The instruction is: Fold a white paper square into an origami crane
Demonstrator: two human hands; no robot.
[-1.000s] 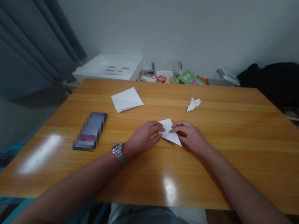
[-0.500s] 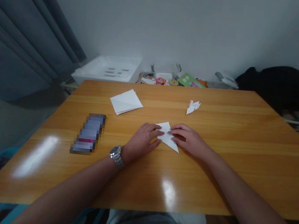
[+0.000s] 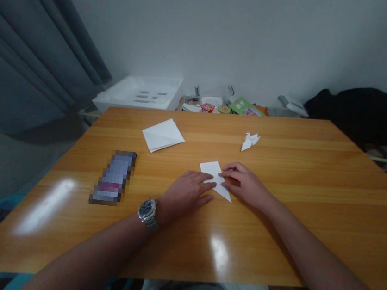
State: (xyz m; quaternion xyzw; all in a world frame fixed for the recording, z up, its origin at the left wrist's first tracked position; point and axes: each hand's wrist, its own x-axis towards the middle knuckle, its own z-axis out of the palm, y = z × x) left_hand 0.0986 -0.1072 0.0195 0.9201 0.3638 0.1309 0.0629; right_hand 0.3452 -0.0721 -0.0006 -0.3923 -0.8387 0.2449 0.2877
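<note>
A small folded sheet of white paper [image 3: 211,167] lies flat on the wooden table, one pointed corner toward me. My left hand [image 3: 190,189], with a metal watch [image 3: 147,209] on its wrist, rests fingers apart on the paper's left and lower part. On the right edge of the paper, my right hand [image 3: 241,180] touches down with its fingertips, the fingers spread. The fingers cover parts of both paper edges. Beyond my right hand stands a folded paper bird [image 3: 250,141].
A short stack of white paper [image 3: 163,135] lies at the back left of the table [image 3: 298,175]. A phone [image 3: 115,175], blurred out, is to the left. Past the far edge are a white tray [image 3: 144,88] and a green booklet [image 3: 245,106].
My left hand has slid down along the paper toward me, baring more of its upper left part. My right hand stays nearly in place at the right edge.
</note>
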